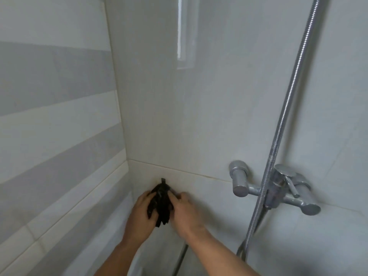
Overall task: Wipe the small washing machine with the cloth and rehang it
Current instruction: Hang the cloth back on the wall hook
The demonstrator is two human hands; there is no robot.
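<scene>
A dark, bunched cloth (161,202) hangs against the tiled wall in the corner, its top at a small dark hook (163,180). My left hand (142,214) cups the cloth from the left, fingers curled on it. My right hand (186,211) presses against its right side, blurred by motion. The small washing machine is out of view.
A chrome shower mixer (278,189) with two knobs juts from the wall to the right. Its metal hose (288,108) runs up and down past it. Striped grey tiles (59,136) cover the left wall, close to my left arm.
</scene>
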